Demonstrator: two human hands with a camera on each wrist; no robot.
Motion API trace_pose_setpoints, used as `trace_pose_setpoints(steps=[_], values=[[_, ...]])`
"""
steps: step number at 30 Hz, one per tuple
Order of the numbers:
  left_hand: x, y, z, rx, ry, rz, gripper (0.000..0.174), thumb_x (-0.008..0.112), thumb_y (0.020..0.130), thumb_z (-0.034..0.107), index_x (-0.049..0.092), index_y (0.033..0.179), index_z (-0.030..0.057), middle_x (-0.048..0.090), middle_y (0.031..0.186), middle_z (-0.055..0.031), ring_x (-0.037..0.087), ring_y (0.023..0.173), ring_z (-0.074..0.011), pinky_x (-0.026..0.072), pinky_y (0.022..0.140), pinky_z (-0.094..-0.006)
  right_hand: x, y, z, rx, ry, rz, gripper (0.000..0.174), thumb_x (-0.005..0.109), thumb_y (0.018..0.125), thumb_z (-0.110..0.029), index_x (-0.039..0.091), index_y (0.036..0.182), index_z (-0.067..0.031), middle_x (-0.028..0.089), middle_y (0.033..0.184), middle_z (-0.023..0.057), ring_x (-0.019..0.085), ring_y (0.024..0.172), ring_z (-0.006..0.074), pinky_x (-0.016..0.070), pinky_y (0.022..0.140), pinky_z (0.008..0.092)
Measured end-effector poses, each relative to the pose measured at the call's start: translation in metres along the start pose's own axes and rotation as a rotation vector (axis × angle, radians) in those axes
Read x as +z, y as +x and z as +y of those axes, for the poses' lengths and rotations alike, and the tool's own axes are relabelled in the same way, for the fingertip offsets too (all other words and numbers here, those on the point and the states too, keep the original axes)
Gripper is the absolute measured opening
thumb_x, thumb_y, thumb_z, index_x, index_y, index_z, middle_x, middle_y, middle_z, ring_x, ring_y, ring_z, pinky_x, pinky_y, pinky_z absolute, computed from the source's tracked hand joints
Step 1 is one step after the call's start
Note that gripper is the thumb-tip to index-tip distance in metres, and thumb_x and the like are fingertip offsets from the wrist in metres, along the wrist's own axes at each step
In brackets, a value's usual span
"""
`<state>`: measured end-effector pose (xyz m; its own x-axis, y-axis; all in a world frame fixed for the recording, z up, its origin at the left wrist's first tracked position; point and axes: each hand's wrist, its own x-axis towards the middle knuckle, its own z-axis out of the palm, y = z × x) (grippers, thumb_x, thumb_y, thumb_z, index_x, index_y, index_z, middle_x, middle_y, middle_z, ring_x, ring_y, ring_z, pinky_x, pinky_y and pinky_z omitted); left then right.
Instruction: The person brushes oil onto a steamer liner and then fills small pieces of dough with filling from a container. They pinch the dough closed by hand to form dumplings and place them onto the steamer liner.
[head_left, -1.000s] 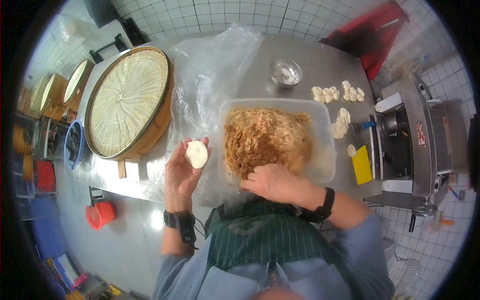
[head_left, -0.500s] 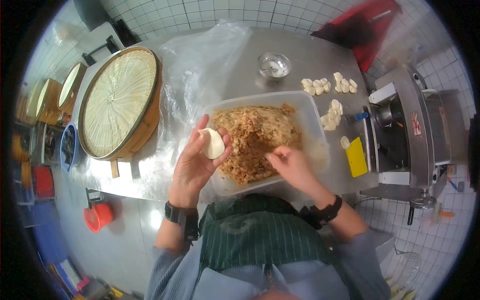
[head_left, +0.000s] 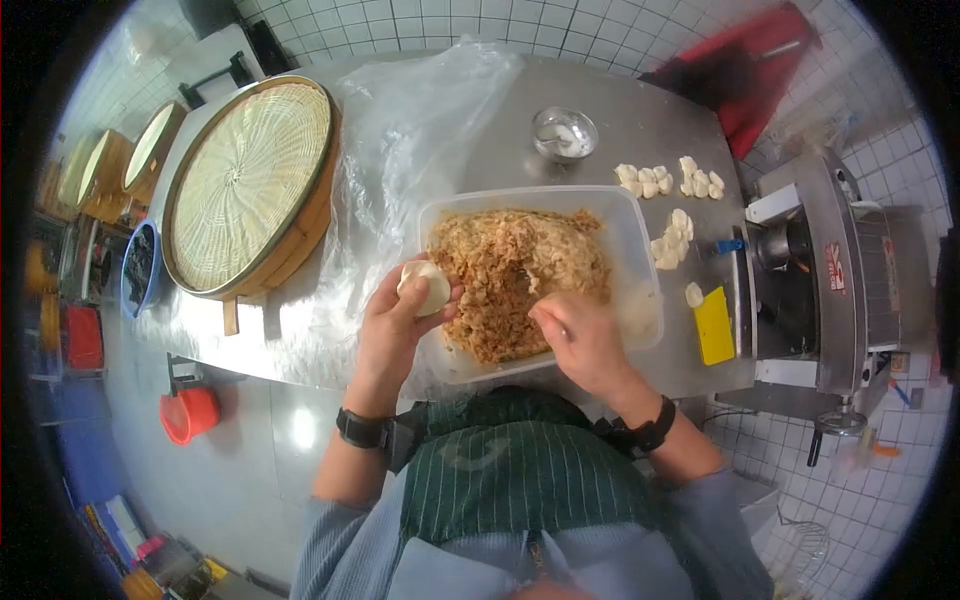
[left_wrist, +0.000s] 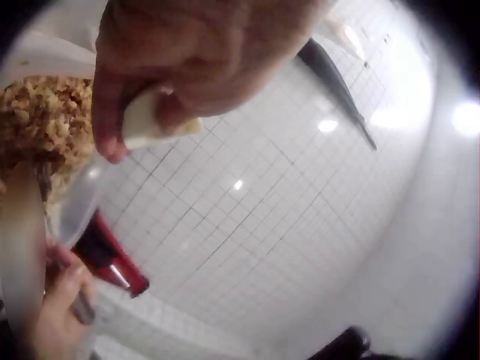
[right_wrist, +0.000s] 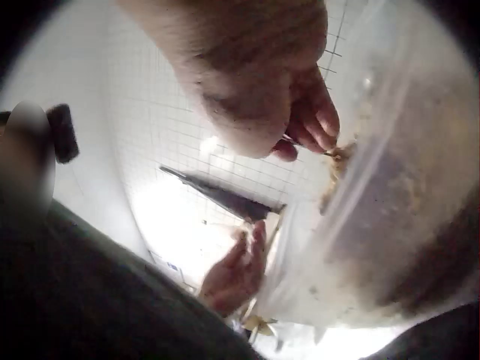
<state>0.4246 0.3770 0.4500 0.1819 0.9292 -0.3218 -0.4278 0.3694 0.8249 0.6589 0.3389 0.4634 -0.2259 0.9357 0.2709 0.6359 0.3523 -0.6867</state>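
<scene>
In the head view my left hand [head_left: 392, 325] holds a round, pale dough wrapper [head_left: 434, 294] beside the left wall of a clear plastic tub, thumb over its face. The left wrist view shows the wrapper [left_wrist: 142, 121] between thumb and fingers. Brown chopped filling [head_left: 500, 290] fills much of the tub [head_left: 642, 300]. Over its near part, my right hand [head_left: 590, 345] is curled round a thin metal tool, whose handle end [left_wrist: 82, 307] shows in the left wrist view. A bit of filling [right_wrist: 341, 156] is at the tool's tip in the right wrist view.
Several dough pieces [head_left: 672, 240] lie right of the tub, near a yellow scraper [head_left: 714, 328]. A glass bowl [head_left: 564, 135] stands behind it. Plastic sheeting [head_left: 385, 160] and a large round bamboo steamer [head_left: 245, 185] are at the left. A metal appliance [head_left: 850, 270] stands at the far right.
My left thumb has moved onto the wrapper, which lay on open fingers earlier. My right hand has drawn back from the near-left filling toward the right.
</scene>
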Motion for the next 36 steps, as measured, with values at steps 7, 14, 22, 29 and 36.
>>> trace_pose_setpoints(steps=[7,14,22,29,36], values=[[-0.003,0.002,-0.005,0.014,-0.007,0.006,0.036,0.053,0.094,0.014,0.045,0.123,-0.0045,0.059,0.113,-0.0174,0.061,0.106,-0.0250,0.0553,0.086,-0.0301,0.006,-0.015,-0.002,0.280,0.519,-0.029,0.019,0.049,0.097,-0.016,0.057,0.092,0.0006,0.064,0.085,0.0106,0.065,0.077,0.0194,0.0519,0.068,0.0311],[0.002,-0.005,0.000,0.018,0.030,-0.006,0.038,0.052,0.095,0.017,0.045,0.124,-0.0057,0.057,0.115,-0.0178,0.059,0.107,-0.0266,0.0512,0.093,-0.0351,-0.030,-0.009,0.007,0.367,0.726,0.142,0.028,0.042,0.100,-0.022,0.056,0.093,0.0018,0.065,0.085,0.0116,0.064,0.072,0.0171,0.0523,0.068,0.0272],[0.031,0.005,-0.022,-0.123,0.065,-0.078,0.038,0.053,0.095,0.019,0.046,0.123,-0.0055,0.057,0.116,-0.0164,0.060,0.105,-0.0252,0.0518,0.091,-0.0351,-0.034,-0.008,-0.007,0.292,0.793,0.128,0.030,0.041,0.100,-0.022,0.056,0.092,0.0029,0.064,0.085,0.0135,0.064,0.074,0.0173,0.0516,0.068,0.0288],[0.017,-0.002,-0.006,0.067,0.313,0.025,0.031,0.051,0.095,0.013,0.047,0.119,-0.0056,0.060,0.107,-0.0162,0.064,0.098,-0.0254,0.0548,0.086,-0.0355,-0.034,-0.009,0.013,0.294,0.568,0.135,0.019,0.049,0.097,-0.018,0.056,0.094,-0.0002,0.065,0.090,0.0100,0.064,0.078,0.0171,0.0513,0.071,0.0289],[0.008,-0.009,-0.011,0.092,0.181,0.059,0.031,0.050,0.094,0.011,0.047,0.118,-0.0073,0.059,0.108,-0.0160,0.064,0.097,-0.0246,0.0543,0.084,-0.0341,0.001,0.005,0.015,-0.296,-0.003,-0.046,0.012,0.063,0.079,-0.004,0.056,0.089,-0.0051,0.059,0.083,0.0100,0.059,0.073,0.0301,0.0471,0.063,0.0392]])
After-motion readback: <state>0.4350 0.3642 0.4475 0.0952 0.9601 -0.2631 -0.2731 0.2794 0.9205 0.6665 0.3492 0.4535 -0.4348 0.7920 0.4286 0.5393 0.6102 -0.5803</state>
